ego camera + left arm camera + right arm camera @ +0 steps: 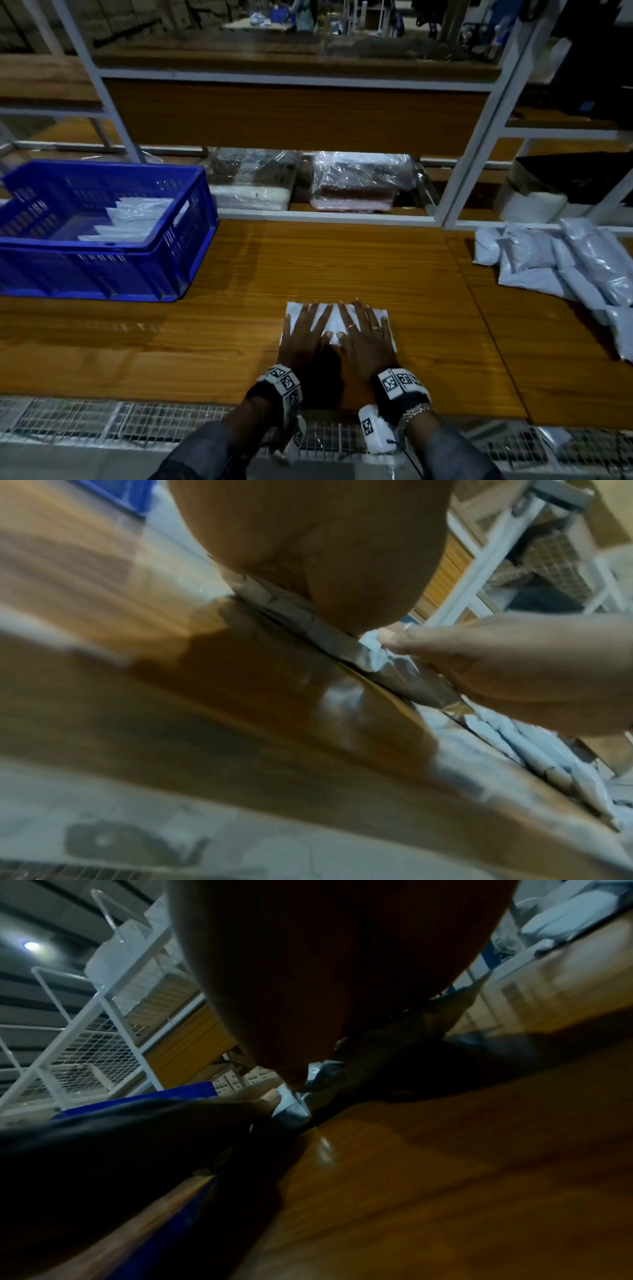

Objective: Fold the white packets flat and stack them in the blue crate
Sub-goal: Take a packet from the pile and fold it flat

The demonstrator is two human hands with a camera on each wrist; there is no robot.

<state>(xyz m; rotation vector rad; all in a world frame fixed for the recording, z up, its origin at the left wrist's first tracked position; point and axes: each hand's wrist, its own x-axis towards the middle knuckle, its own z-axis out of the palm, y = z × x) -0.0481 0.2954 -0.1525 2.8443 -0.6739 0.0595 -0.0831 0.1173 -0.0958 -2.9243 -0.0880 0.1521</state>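
Observation:
A folded white packet (334,317) lies flat on the wooden table (239,274) near its front edge. Both my hands press on it side by side with straight, spread fingers: the left hand (305,329) covers its left half, the right hand (364,330) its right half. In the left wrist view my left palm (308,547) bears on the packet's edge (342,642). My right palm (325,974) fills the right wrist view above the crumpled packet edge (291,1107). The blue crate (171,240) stands at the far left of the table, with several flat white packets (133,219) stacked inside.
A heap of unfolded white packets (565,263) lies at the table's right end. A white metal shelf frame (472,144) rises behind the table, holding plastic-wrapped bundles (356,181). A wire-mesh ledge (102,421) runs along the table's front edge.

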